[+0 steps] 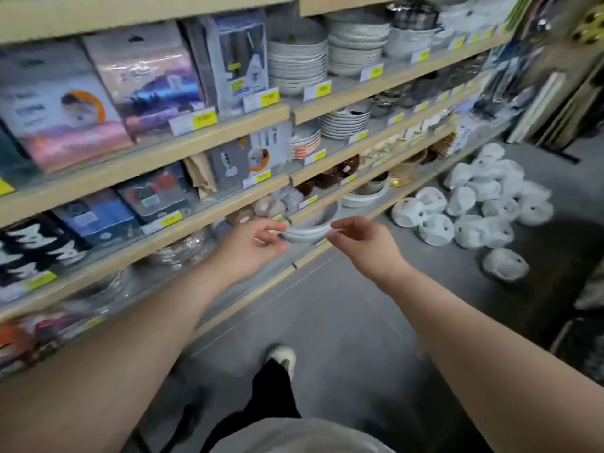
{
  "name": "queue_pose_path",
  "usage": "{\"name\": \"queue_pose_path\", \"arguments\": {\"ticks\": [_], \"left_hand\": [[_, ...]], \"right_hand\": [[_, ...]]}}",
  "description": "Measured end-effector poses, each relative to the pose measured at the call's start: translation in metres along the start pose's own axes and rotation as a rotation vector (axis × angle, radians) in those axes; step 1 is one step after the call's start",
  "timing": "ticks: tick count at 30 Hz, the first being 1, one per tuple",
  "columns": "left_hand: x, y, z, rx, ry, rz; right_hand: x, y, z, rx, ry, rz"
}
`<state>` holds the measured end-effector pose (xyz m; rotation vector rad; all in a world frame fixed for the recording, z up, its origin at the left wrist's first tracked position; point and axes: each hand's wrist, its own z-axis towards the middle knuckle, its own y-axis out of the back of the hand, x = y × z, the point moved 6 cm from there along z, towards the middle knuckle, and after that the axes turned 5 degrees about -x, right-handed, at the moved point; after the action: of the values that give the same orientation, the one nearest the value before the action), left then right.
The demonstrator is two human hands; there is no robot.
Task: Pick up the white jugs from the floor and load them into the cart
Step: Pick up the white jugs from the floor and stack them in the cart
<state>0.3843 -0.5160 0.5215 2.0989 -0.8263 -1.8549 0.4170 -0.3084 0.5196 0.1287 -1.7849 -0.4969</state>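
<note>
Shop aisle floor (343, 305), white jugs (483, 204) heaped, hands empty

White jugs (483, 204), right of frame, on grey floor (343, 308). Tan shelf edges (147, 158) carry yellow price tags (205, 118). Black trousers (271, 387).

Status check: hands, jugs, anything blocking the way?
Left hand and right hand both empty, fingers loosely open, held out ahead. White jugs piled on the floor by the shelf, ahead to the right, untouched. Floor between looks clear; no cart in view.

White jugs (483, 204), wrapped in white netting, lie heaped on the grey floor (343, 308) beside the shelving (376, 204).
</note>
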Motion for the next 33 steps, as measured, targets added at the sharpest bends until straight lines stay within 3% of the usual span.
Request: {"name": "queue_pose_path", "arguments": {"ticks": [8,18,25,33], "left_hand": [[-0.089,-0.117,0.176,0.341,-0.171,0.080],[-0.200,-0.298,0.291,0.682,-0.337,0.178],[-0.274,-0.434,0.359,0.726,-0.310,0.160],[-0.326,-0.536,0.454,0.720,-0.214,0.167]], "right_hand": [[-0.046,0.118,0.103,-0.344,-0.219,0.060],[-0.130,0.269,0.154,-0.725,-0.428,0.148],[-0.194,0.400,0.220,-0.769,-0.500,0.159],[-0.241,0.520,0.321,-0.719,-0.564,0.134]]}}
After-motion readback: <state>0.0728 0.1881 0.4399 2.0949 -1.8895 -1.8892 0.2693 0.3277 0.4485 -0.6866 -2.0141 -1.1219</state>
